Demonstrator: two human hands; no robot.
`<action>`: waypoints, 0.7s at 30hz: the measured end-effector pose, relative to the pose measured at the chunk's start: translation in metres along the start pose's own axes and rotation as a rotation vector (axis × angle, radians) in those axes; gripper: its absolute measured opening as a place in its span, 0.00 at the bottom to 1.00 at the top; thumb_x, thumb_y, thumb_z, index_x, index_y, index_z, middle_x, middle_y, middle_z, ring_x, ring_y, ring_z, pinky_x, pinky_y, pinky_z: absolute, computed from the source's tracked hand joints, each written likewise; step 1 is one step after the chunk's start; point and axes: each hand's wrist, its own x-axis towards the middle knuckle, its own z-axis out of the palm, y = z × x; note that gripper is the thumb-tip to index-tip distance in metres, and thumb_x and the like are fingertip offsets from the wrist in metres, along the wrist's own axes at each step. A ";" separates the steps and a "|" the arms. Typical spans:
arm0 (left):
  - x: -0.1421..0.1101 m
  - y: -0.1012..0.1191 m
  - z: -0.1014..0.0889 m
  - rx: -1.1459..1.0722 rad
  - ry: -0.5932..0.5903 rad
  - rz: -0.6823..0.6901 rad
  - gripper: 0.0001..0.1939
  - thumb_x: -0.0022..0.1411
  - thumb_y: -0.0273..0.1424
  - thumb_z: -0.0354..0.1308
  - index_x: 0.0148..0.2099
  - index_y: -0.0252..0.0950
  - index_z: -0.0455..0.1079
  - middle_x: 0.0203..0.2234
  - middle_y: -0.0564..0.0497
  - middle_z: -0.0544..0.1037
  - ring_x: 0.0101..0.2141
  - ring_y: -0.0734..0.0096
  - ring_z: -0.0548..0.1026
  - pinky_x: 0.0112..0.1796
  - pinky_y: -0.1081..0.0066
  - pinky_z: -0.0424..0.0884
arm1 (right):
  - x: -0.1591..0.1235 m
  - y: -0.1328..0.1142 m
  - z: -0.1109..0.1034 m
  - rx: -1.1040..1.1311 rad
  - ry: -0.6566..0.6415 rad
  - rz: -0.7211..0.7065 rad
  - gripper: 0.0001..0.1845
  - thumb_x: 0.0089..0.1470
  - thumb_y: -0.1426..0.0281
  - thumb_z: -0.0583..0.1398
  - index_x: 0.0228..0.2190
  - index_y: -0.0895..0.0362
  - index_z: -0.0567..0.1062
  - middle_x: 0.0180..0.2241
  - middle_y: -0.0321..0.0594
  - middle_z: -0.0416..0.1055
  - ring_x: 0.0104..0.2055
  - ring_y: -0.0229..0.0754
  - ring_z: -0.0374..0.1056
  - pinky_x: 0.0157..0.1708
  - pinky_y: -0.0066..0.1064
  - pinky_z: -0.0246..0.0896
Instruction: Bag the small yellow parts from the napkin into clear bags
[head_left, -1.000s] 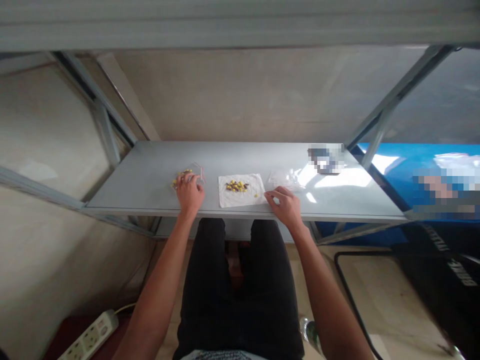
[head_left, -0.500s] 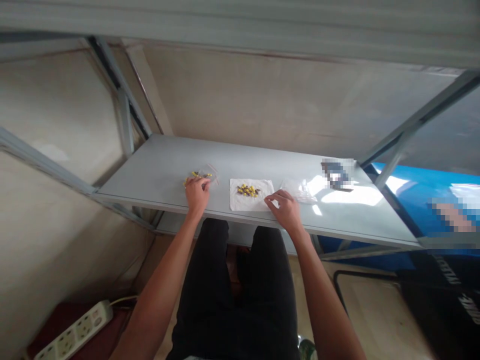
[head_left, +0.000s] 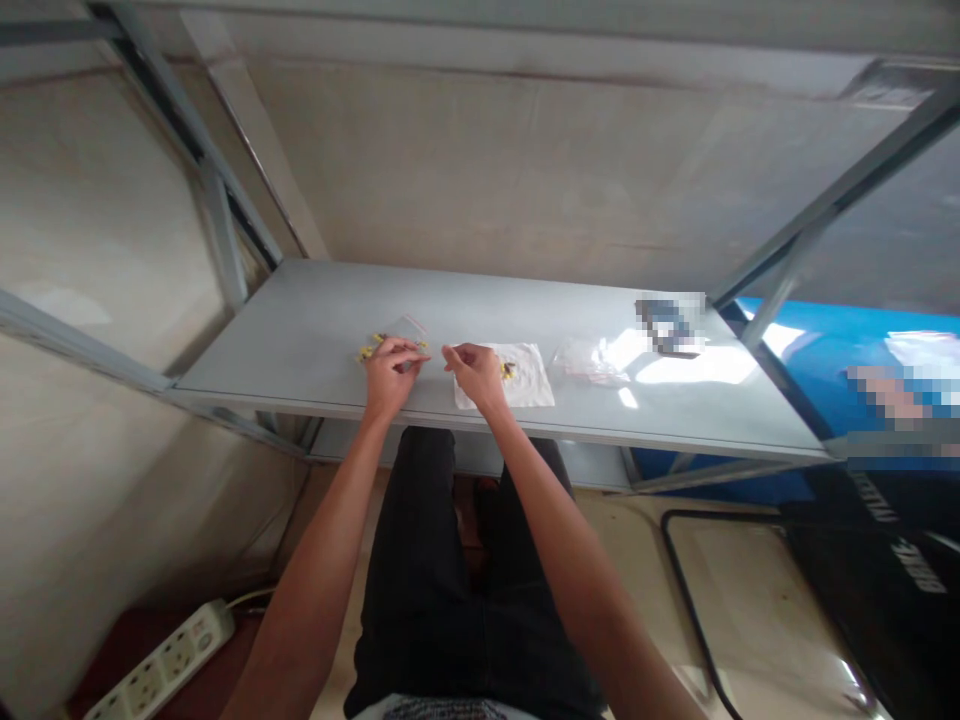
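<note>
The left hand (head_left: 390,378) was curled, fingertips drawn together over yellow pieces (head_left: 375,348) beside a clear plastic bag (head_left: 409,328) on the metal shelf (head_left: 300,340). The right hand (head_left: 474,370) was pinched close by. Whether either gripped anything could not be told. A paper sheet (head_left: 534,380) lay flat under further pieces (head_left: 508,371), seemingly to stop them rolling.

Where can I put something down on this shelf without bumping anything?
Try the grey shelf left of the small clear bag, or along the back, behind the white paper and the other clear bag. It's crowded in the middle, where the left hand and right hand are over the bag and paper.
</note>
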 end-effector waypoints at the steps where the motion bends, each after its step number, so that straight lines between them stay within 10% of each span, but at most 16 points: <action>1: 0.000 0.000 0.000 -0.005 -0.007 -0.008 0.06 0.61 0.30 0.64 0.34 0.40 0.83 0.37 0.48 0.79 0.33 0.70 0.75 0.29 0.71 0.67 | 0.001 0.000 0.006 0.030 0.009 0.007 0.18 0.59 0.60 0.60 0.26 0.59 0.80 0.22 0.39 0.77 0.25 0.39 0.70 0.29 0.27 0.60; 13: 0.001 0.007 -0.003 -0.030 -0.040 -0.040 0.11 0.62 0.25 0.59 0.34 0.40 0.83 0.36 0.49 0.78 0.37 0.68 0.76 0.37 0.68 0.71 | -0.009 0.014 0.020 0.169 0.001 -0.035 0.10 0.55 0.67 0.61 0.26 0.58 0.78 0.23 0.38 0.76 0.26 0.39 0.71 0.30 0.27 0.61; 21: 0.001 0.023 -0.008 -0.123 -0.286 -0.185 0.14 0.60 0.42 0.65 0.39 0.37 0.82 0.34 0.48 0.84 0.34 0.65 0.79 0.32 0.70 0.70 | -0.015 0.016 0.018 0.113 0.018 -0.217 0.12 0.61 0.65 0.55 0.29 0.56 0.74 0.23 0.34 0.69 0.25 0.37 0.62 0.30 0.26 0.54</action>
